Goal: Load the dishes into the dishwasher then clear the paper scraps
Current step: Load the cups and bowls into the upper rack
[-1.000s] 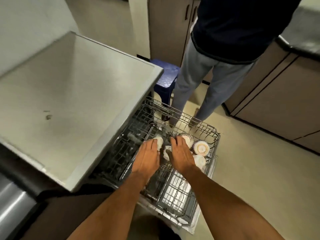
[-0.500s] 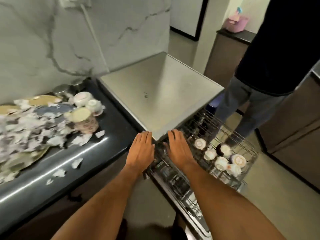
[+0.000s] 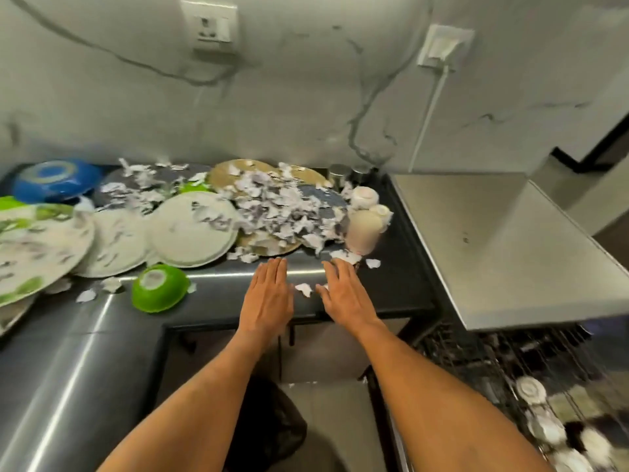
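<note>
Dishes (image 3: pixel 190 229) (scrap-strewn) beyond both flat hands.

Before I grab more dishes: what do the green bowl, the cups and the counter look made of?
Green bowl: probably plastic or melamine, given its saturated colour and soft sheen. Cups: likely glazed ceramic, off-white and smooth, though blur leaves it open. Counter: dark polished stone, perhaps granite, judging by the long light streaks on it.

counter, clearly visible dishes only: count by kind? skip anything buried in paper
Pale plates: 3
Overturned bowls: 2 (one blue, one green)
Steel tumblers: 2
Total: 7
Cups at the right and whatever lies under the paper scraps are too blurred or covered to count.
</note>
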A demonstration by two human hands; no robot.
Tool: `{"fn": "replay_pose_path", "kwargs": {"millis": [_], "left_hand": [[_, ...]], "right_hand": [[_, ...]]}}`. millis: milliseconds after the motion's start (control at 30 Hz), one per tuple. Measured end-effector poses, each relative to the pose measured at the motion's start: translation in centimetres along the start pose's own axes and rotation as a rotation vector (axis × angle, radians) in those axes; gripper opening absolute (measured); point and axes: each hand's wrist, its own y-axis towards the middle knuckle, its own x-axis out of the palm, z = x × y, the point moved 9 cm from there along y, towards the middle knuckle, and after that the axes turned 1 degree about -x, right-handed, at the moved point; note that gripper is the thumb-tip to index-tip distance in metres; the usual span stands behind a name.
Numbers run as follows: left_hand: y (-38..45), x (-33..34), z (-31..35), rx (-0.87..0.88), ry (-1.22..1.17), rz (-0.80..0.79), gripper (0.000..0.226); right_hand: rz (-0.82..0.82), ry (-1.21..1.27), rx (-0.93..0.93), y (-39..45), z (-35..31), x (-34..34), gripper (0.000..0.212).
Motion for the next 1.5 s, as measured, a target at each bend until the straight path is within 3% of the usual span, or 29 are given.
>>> {"fn": "replay_pose_path", "kwargs": {"millis": [367,700,900,1167,1367,1500], "left_hand": [[-7.6,-5.3,-18.0,-0.436,0.003,0.175,0.059],[-10.8,-5.6,-26.0,-0.727,-0.268,0.211,0.053],[-10.3,-5.0,-26.8,-0.742,-0.426,0.195,0.048],[-10.6,-5.1,-26.4,-0.680,-0.432,0.255,0.042],[-9.2,-5.9,-24.1,-0.559,-0.387,0.341,0.039],[-6.6,-5.1,-20.5,-0.470,-0.411,0.295,0.045]], "right_hand": [[-0.161,0.175,-0.290,6.1,-17.8,5.2,0.064],[-0.402,0.292,-0.381,9.0,-28.4,10.1,0.092],[-0.452,0.279,-0.369,10.0,-30.4,12.0,0.092],[-0.367,0.357,-0.376,10.1,-30.0,11.6,0.089],[-0.221,0.397,-0.408,9.2,-26.8,8.7,0.087],[-0.177,0.356,-0.421,8.1,-22.3,6.5,0.087]]}}
